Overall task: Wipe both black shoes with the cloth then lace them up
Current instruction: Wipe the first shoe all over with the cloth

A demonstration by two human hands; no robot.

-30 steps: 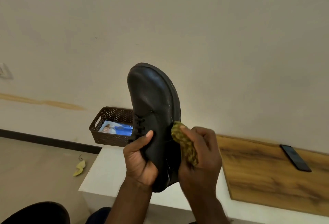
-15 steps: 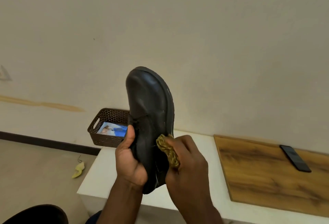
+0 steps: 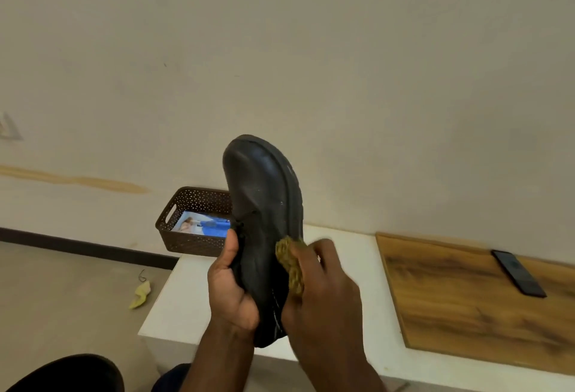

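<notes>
Left of the work, a brown perforated plastic basket (image 3: 193, 220) stands at the far corner of the white table (image 3: 186, 292). The left hand (image 3: 231, 286) grips the black leather lace-up shoe (image 3: 264, 220) about its laced throat, thumb curled over the eyelets, toe raised, clear of the table. The right hand (image 3: 323, 286) has its fingers closed round a bunched olive-yellow cloth (image 3: 291, 262), pressed to the shoe's side near the sole edge. Recommendation: hold the shoe firm, use long strokes from heel to toe, and turn it to reach the welt. Second shoe not identified in view. A dark phone (image 3: 518, 273) lies on the wooden board (image 3: 466, 314), far right.
</notes>
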